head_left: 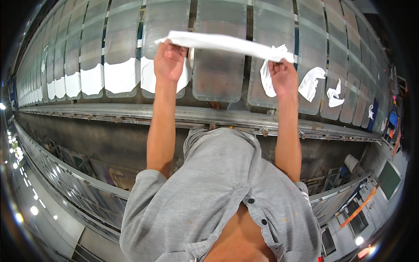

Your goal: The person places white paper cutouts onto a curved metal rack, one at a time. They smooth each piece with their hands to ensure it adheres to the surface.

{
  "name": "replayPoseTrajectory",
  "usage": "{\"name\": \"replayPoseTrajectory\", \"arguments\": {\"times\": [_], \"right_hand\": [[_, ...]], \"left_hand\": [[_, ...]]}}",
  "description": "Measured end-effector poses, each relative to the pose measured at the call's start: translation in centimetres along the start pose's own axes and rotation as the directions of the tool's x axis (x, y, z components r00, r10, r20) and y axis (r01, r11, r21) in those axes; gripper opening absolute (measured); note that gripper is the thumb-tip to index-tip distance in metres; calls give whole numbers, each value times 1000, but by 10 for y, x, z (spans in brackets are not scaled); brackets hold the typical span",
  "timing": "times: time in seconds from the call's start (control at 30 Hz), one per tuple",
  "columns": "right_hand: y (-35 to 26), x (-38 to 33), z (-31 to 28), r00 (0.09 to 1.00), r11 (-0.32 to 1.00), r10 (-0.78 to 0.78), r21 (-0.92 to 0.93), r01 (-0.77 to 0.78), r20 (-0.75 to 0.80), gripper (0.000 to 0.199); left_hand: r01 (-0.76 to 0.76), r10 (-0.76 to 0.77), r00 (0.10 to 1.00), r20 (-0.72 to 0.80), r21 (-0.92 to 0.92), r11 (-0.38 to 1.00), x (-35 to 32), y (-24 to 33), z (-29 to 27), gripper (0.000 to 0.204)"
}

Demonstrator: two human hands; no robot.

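A white fabric piece (224,43) stretches in a narrow band between my two hands, above a bare grey board (218,81). My left hand (169,62) pinches its left end, and my right hand (283,77) grips the right end, slightly lower. Partly behind my left forearm, another white fabric piece (148,77) lies flat over the near end of a board. To its left, similar pieces (122,75) cover the near ends of several boards. A crumpled white piece (266,78) lies beside my right hand, and more crumpled ones (312,84) rest on boards farther right.
A metal rail (196,113) runs across in front of my waist, below the row of boards. Narrow gaps separate the boards. Behind me at lower left is another long rail structure (78,174). A white container (351,163) sits at the right.
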State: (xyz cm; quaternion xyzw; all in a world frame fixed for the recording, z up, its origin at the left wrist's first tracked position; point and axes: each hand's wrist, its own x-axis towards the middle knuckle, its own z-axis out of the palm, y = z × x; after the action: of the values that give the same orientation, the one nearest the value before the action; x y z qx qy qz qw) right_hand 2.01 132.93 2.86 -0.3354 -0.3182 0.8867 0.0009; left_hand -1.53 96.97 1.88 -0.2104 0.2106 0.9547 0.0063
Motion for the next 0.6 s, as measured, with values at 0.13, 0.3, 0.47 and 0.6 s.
{"name": "replayPoseTrajectory", "arguments": {"times": [0.13,0.3,0.47,0.6], "right_hand": [[12,37,8,985,972,-120,-218,91,-123,16],[54,53,-23,933,933,-114,-360,-18,-341,23],[66,38,-40,923,882,-253,-460,98,-289,46],[66,29,-41,927,841,-344,-487,234,-148,50]], "left_hand": [[-101,130,985,-112,236,966,38,5,-5,20],[55,143,906,-398,446,893,47,-24,-75,29],[-62,365,898,-244,753,655,13,-28,-61,66],[-124,354,931,-94,828,547,2,-23,-58,72]]}}
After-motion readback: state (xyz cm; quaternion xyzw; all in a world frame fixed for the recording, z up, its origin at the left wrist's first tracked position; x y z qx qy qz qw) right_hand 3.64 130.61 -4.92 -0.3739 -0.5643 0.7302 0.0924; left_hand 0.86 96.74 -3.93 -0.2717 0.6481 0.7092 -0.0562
